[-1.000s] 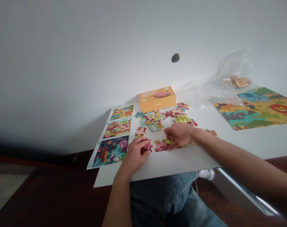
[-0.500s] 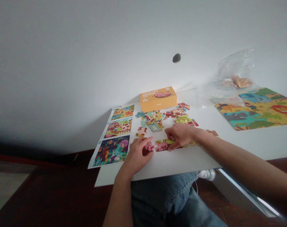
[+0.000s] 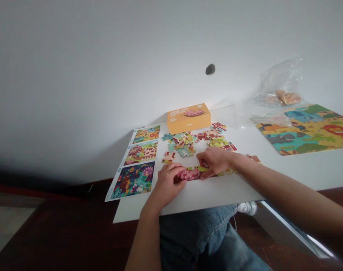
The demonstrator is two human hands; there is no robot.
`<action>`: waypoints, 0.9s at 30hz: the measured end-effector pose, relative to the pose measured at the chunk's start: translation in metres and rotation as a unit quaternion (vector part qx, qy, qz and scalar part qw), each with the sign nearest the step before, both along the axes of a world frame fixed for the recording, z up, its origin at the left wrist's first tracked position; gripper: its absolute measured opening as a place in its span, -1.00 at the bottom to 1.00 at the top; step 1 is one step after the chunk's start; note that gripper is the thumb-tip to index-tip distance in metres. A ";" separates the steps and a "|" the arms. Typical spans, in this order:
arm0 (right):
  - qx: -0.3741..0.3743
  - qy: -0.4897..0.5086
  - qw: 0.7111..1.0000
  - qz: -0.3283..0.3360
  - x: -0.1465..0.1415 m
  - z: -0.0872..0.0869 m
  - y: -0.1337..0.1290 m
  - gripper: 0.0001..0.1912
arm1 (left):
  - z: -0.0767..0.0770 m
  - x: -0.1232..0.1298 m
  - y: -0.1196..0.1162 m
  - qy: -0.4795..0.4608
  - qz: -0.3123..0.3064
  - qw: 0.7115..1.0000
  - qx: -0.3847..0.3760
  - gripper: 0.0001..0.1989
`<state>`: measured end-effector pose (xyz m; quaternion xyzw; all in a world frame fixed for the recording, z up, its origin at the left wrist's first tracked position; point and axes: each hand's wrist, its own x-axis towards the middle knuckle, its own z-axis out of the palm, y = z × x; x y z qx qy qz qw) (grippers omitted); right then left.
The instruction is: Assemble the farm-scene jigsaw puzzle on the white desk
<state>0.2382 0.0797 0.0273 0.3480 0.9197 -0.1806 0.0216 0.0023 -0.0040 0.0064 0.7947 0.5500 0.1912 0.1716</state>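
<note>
Pinching a pink-and-maroon cardboard jigsaw piece (image 3: 180, 176) in the left hand (image 3: 167, 182) against a pink-and-green cardboard jigsaw strip (image 3: 192, 174), pinching that in the right hand (image 3: 216, 162), at six o'clock from an orange oblong cardboard box (image 3: 189, 119); working on a smooth white tabletop (image 3: 216, 192), facing a pale-grey wall (image 3: 103, 75) with a dark round hole (image 3: 210, 69) at one o'clock.

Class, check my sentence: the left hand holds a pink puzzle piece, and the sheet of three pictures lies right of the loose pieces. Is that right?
Not quite: the head view shows the sheet of three pictures lying left of the loose pieces. The left hand does hold a pink puzzle piece.
</note>
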 end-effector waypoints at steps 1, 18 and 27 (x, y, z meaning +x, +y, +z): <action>0.000 0.001 1.000 0.000 0.000 0.001 0.000 -0.39 | 0.001 0.000 0.000 0.002 0.002 1.000 -0.001 -0.67; 0.004 0.007 1.000 0.008 0.001 -0.005 0.002 -0.44 | 0.006 0.006 -0.002 0.013 0.012 1.000 -0.011 -0.67; -0.001 -0.009 1.000 -0.003 0.000 0.003 -0.002 -0.40 | 0.003 0.001 -0.002 0.011 0.008 1.000 -0.005 -0.60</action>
